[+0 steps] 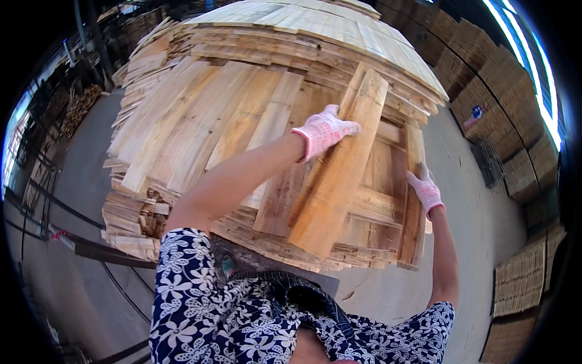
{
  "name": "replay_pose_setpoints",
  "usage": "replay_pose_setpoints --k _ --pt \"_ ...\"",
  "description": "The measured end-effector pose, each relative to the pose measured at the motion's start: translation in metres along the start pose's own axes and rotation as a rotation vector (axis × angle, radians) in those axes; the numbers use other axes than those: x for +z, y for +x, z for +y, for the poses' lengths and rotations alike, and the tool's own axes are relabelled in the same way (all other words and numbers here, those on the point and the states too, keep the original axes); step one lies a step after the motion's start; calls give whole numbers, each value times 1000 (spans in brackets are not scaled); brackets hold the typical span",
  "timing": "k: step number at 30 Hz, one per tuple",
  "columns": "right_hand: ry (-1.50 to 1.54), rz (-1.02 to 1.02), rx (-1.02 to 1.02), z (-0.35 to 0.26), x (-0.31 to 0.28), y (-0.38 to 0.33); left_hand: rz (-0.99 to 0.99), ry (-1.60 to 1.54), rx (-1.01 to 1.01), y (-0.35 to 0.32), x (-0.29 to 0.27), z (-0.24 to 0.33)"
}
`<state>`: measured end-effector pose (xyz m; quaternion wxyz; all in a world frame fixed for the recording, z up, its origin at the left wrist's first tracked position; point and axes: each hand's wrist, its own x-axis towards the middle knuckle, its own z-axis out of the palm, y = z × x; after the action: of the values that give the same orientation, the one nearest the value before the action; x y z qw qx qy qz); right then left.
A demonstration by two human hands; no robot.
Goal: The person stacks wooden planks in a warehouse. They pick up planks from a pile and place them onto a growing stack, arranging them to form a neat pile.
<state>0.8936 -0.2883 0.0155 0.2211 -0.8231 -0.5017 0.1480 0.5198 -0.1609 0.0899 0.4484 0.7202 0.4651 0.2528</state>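
My left hand (327, 131), in a pink and white knitted glove, grips the left edge of a tilted wooden board (348, 173). That board lies slantwise and raised over the stack, with a second board's edge showing along its left side. On the right, my right hand (426, 192), gloved alike, holds the outer edge of a narrow wooden board (412, 203) at the stack's right side. Its fingertips are partly hidden. Left of my left hand, several pale boards (200, 121) lie side by side across the stack. Between my hands, lower crosswise boards (376, 203) show.
Behind rises a higher stack of boards (309, 45). Rough board ends (133, 221) jut out at the near left. Tall piles of brown slats (518, 276) line the right, beyond a grey floor (467, 224). Dark metal rails (91, 249) run at the left.
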Motion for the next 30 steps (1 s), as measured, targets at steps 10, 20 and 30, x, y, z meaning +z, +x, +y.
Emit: replay_pose_setpoints --k 10,20,30 --pt "-210 16 107 -98 35 15 194 884 -416 -76 -248 -135" --pt "-66 -106 10 -113 46 0 182 921 -419 -59 -208 -116" --pt "-310 -137 -417 -242 19 -3 382 -150 178 -143 -263 -117"
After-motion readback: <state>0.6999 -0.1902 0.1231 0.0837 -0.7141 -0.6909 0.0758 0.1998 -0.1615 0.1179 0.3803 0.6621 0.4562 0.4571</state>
